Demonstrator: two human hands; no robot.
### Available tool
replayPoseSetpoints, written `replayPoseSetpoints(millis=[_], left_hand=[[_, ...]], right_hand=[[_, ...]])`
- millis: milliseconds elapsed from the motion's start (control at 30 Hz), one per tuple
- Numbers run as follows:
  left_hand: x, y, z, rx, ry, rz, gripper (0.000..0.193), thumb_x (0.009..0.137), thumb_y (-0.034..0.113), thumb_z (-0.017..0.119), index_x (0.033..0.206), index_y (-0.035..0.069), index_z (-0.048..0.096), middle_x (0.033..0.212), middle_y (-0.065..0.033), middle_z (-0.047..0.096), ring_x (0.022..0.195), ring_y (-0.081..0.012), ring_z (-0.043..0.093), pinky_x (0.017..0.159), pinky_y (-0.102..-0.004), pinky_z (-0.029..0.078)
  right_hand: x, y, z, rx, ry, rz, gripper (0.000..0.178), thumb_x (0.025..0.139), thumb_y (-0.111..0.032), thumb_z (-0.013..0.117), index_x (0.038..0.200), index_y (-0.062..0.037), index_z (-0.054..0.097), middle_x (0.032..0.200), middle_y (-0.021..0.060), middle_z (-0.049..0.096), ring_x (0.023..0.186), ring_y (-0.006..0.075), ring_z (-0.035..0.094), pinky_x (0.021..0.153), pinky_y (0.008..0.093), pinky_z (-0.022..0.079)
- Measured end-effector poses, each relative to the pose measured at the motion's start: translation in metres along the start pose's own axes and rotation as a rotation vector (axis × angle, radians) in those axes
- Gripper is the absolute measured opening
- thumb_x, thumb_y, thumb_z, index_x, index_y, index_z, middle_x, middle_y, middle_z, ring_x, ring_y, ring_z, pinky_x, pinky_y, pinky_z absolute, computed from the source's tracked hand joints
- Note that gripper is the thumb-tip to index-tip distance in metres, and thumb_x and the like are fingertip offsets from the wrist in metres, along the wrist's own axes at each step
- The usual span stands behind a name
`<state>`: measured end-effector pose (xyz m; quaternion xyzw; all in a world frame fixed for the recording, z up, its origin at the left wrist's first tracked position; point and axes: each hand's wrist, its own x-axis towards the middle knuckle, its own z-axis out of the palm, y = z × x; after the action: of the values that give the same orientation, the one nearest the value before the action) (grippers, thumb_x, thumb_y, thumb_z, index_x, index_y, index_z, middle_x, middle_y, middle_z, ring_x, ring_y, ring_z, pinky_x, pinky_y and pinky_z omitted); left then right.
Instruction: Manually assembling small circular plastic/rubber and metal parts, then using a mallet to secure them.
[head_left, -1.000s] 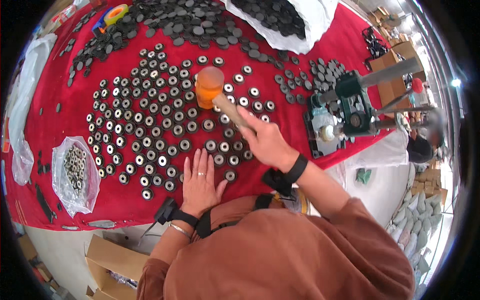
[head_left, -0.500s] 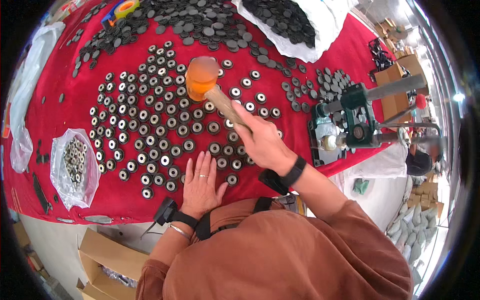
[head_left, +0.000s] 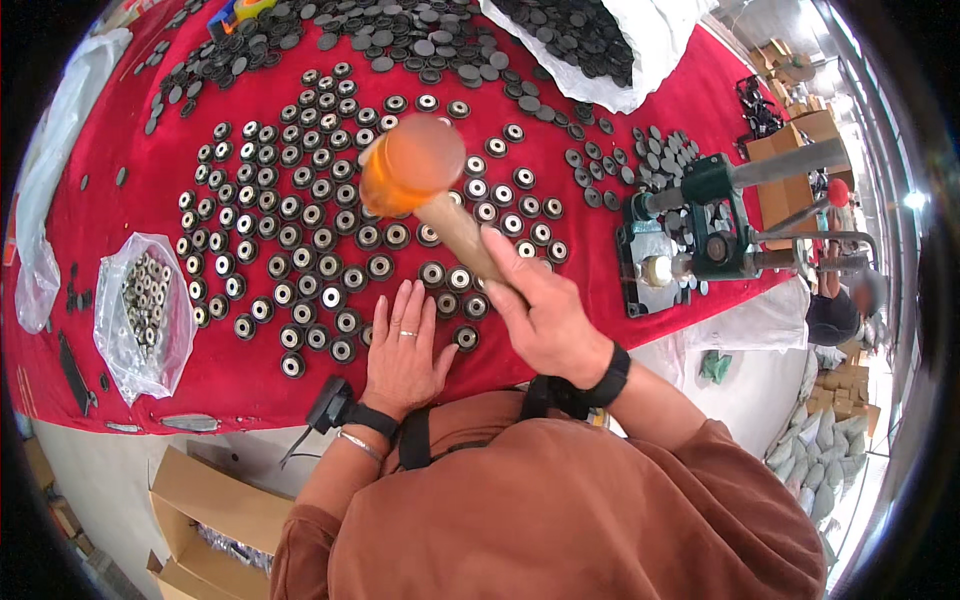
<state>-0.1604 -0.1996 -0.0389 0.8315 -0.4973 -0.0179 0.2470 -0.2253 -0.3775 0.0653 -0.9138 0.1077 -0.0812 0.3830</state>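
My right hand (head_left: 552, 322) is wrapped round the wooden handle of a mallet (head_left: 412, 168), whose translucent orange head is raised above the table and slightly blurred. Below it, on the red cloth (head_left: 95, 225), many round black parts with metal centres (head_left: 328, 265) lie spread in loose rows. The mallet head hides some of them. My left hand (head_left: 405, 355) rests flat at the near side of these parts, fingers stretched out and holding nothing. One round part (head_left: 466, 337) lies just right of its thumb.
Dark discs (head_left: 430, 70) are heaped at the far side, near a white sack (head_left: 655, 65) holding more. A green hand press (head_left: 715, 215) stands at the right. To the left lies a clear bag (head_left: 178, 335) of small metal parts. An open cardboard box (head_left: 215, 490) sits below the table edge.
The mallet head has risen from the round parts and looks larger. My right hand has shifted right and a little nearer me. My left hand stays flat on the cloth.
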Motion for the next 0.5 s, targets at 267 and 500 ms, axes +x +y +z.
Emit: replayPoseSetpoints(millis=[267, 500], left_hand=[[-0.006, -0.001, -0.002, -0.053, 0.057, 0.117, 0.048, 0.077, 0.027, 0.064, 0.113, -0.004, 0.055, 0.131, -0.0198, 0.045, 0.131, -0.0329, 0.034, 0.109, -0.0509, 0.023], [-0.022, 0.009, -0.029, -0.161, 0.257, 0.237, 0.018, 0.071, 0.011, 0.069, 0.086, 0.004, 0.062, 0.091, -0.0077, 0.061, 0.086, -0.0246, 0.061, 0.078, -0.0371, 0.05]], right_hand=[[0.002, 0.013, 0.017, -0.072, -0.073, 0.031, 0.051, 0.09, -0.016, 0.052, 0.139, -0.018, 0.037, 0.077, 0.0243, 0.054, 0.066, 0.0399, 0.055, 0.062, 0.0456, 0.046], [-0.029, 0.006, 0.035, -0.14, -0.105, 0.011, 0.054, 0.089, -0.016, 0.054, 0.14, -0.0207, 0.036, 0.076, 0.0231, 0.054, 0.063, 0.0406, 0.055, 0.059, 0.0464, 0.046]])
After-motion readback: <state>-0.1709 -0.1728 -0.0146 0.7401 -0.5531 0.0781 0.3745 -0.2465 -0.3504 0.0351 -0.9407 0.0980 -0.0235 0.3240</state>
